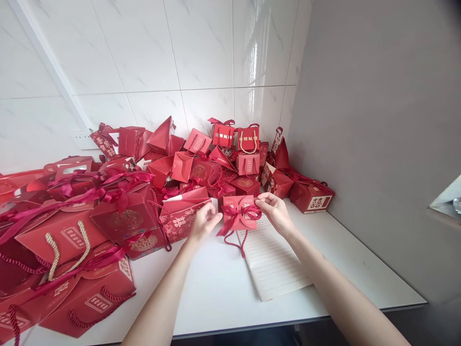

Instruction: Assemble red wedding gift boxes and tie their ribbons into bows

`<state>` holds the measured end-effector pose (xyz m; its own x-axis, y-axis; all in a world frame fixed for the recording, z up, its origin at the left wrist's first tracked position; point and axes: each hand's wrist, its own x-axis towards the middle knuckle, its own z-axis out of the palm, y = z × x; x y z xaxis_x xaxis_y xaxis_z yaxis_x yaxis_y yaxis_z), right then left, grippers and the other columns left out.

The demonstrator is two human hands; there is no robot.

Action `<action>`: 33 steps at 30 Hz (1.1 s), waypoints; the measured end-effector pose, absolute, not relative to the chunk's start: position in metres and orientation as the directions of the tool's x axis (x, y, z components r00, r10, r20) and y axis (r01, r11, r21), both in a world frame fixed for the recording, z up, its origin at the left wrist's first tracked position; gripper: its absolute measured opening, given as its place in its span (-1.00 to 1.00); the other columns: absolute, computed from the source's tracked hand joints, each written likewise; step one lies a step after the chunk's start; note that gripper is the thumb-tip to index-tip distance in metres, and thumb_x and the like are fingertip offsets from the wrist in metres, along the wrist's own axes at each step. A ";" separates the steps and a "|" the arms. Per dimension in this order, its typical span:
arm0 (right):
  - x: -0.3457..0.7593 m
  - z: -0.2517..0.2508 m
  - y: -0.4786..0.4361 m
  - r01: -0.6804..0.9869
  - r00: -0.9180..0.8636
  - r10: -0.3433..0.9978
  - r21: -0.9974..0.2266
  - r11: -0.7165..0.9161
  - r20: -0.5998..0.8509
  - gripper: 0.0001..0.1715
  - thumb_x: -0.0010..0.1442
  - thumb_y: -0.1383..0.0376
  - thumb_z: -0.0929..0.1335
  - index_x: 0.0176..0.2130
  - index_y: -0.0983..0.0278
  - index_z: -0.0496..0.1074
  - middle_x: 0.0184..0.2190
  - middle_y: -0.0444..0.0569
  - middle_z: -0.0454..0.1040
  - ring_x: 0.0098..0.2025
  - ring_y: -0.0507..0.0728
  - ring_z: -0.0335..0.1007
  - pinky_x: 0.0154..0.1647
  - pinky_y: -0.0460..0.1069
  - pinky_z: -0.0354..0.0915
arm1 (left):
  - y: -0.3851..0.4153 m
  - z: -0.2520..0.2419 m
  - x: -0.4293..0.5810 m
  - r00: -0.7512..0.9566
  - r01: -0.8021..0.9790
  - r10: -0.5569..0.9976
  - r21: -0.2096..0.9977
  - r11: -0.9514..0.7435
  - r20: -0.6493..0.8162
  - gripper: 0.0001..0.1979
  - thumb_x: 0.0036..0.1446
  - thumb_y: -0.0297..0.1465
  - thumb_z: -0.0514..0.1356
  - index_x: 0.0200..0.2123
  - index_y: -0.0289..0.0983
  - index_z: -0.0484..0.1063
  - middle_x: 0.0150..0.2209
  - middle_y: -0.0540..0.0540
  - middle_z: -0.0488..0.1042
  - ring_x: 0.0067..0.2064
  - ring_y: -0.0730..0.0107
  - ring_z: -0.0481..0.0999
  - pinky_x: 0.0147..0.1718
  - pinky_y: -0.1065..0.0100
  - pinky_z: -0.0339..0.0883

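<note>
A small red gift box (236, 202) with gold lettering stands on the table, a dark red ribbon bow (242, 215) tied across its top flaps. The thumb and fingers of my right hand (272, 210) pinch the right side of the bow at the box's upper right corner. My left hand (205, 222) hovers just left of the box, its fingers curled together and slightly blurred; I see nothing in them. A twisted red cord handle (237, 246) hangs from the box's front over the white table. Beneath the box and my right hand lies a lined notebook (277, 266) with some handwriting near its top.
Many red gift boxes (129, 218) with ribbons and cords are piled along the left and back of the white table (216, 293). A red box with a white label (311, 196) sits at the back right against the grey wall (367, 144). White tiles line the back.
</note>
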<state>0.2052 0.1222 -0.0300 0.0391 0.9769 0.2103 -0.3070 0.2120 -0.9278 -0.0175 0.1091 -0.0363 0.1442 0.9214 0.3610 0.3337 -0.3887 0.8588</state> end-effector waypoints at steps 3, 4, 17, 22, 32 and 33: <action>0.203 -0.031 0.122 -0.268 0.023 0.970 -0.933 0.239 0.241 -0.57 -0.30 0.10 0.57 -0.49 0.24 0.39 -0.51 -0.14 0.41 -0.44 0.04 0.30 -0.37 -0.04 0.23 | 0.098 -0.032 -0.002 0.042 0.524 0.546 0.447 -0.725 0.837 -0.86 -0.03 -0.34 0.18 -0.47 -0.21 0.24 -0.44 -0.04 0.31 -0.31 0.28 0.33 -0.25 0.24 0.26; 0.203 -0.031 0.121 -0.252 0.012 0.967 -0.935 0.248 0.254 -0.58 -0.29 0.11 0.57 -0.49 0.25 0.39 -0.51 -0.14 0.41 -0.43 0.05 0.30 -0.36 -0.04 0.23 | 0.095 -0.030 0.003 0.101 0.571 0.411 0.285 -0.770 0.906 -0.92 -0.01 -0.39 0.18 -0.40 -0.22 0.31 -0.37 -0.09 0.37 -0.23 0.24 0.37 -0.18 0.21 0.28; 0.200 -0.024 0.109 0.005 -0.190 0.905 -0.921 0.389 0.381 -0.79 -0.05 0.20 0.45 -0.50 0.25 0.39 -0.46 -0.12 0.43 -0.35 0.08 0.33 -0.23 0.00 0.24 | 0.105 -0.026 -0.001 0.299 0.562 0.564 0.336 -0.756 0.770 -0.93 0.17 -0.42 0.16 -0.36 -0.23 0.44 -0.14 -0.11 0.49 0.04 0.22 0.43 0.03 0.18 0.29; 0.200 -0.026 0.108 0.018 -0.272 0.872 -0.904 0.428 0.407 -0.88 0.02 0.26 0.40 -0.46 0.26 0.39 -0.45 -0.11 0.43 -0.37 0.07 0.34 -0.27 0.00 0.25 | 0.099 -0.026 0.002 0.245 0.586 0.542 0.323 -0.743 0.803 -0.84 0.11 -0.38 0.21 -0.51 -0.22 0.40 -0.40 -0.03 0.45 -0.20 0.29 0.45 -0.14 0.22 0.31; 0.211 -0.013 0.103 0.123 -0.440 0.855 -0.925 0.359 0.273 -0.89 -0.04 0.29 0.42 -0.42 0.27 0.44 -0.54 -0.15 0.41 -0.44 0.04 0.32 -0.38 -0.05 0.24 | 0.093 -0.025 0.009 0.098 0.558 0.540 0.403 -0.725 0.836 -0.78 0.10 -0.39 0.18 -0.58 -0.22 0.30 -0.46 -0.01 0.36 -0.31 0.36 0.37 -0.25 0.29 0.30; 0.213 -0.010 0.102 0.128 -0.476 0.847 -0.934 0.334 0.238 -0.89 -0.05 0.29 0.43 -0.43 0.27 0.45 -0.54 -0.15 0.41 -0.46 0.03 0.31 -0.41 -0.07 0.24 | 0.093 -0.025 0.009 0.088 0.547 0.540 0.413 -0.729 0.837 -0.78 0.10 -0.40 0.18 -0.58 -0.22 0.30 -0.45 -0.01 0.36 -0.31 0.36 0.37 -0.25 0.30 0.30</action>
